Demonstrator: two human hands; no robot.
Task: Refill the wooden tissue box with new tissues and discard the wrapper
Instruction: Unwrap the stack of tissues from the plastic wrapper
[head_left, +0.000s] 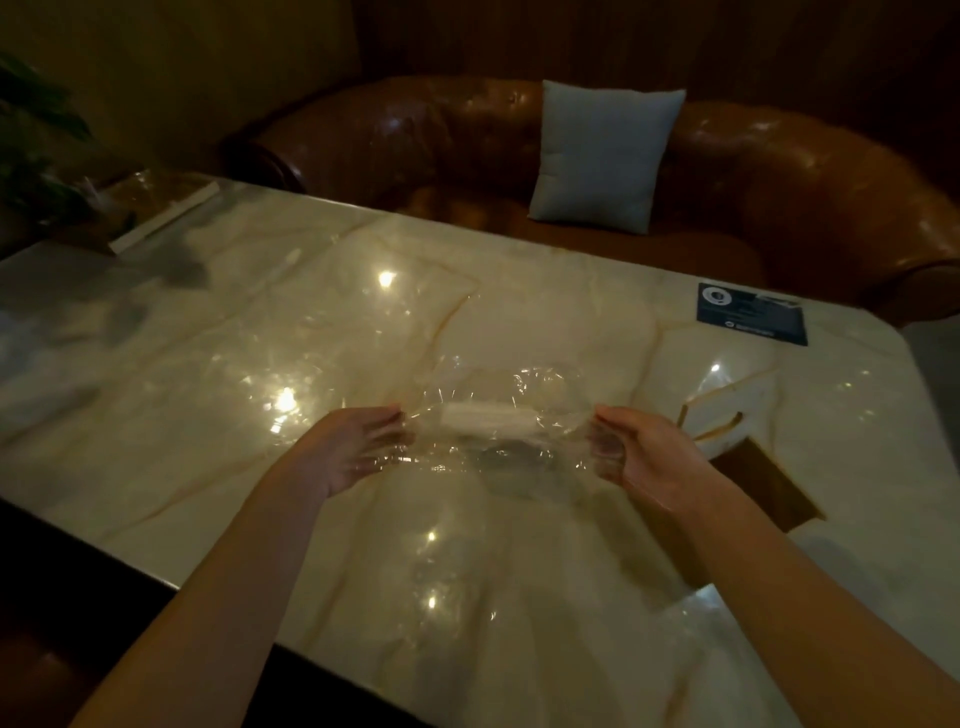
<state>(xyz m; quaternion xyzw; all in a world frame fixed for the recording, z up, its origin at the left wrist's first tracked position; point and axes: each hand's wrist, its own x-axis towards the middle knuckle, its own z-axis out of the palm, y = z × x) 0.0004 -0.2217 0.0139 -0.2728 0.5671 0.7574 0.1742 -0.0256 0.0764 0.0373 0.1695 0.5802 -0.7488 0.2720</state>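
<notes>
I see the clear wrapper (493, 415) stretched between both hands above the table (519, 597), toward its near edge | left hand (353, 452) pinches the wrapper's left end | right hand (644, 457) pinches its right end | a white strip shows inside the film, midway between the hands | wooden box (748, 467) just right of my right hand

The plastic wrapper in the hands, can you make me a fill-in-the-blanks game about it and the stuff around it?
1. The clear plastic wrapper is stretched between ____ hands, the left hand and the right hand.
2. The table top looks like shiny ____.
3. The pillow sits on a brown leather ____.
4. The dark card lies near the table's far ____ corner.

Missing words: two; marble; sofa; right
</notes>
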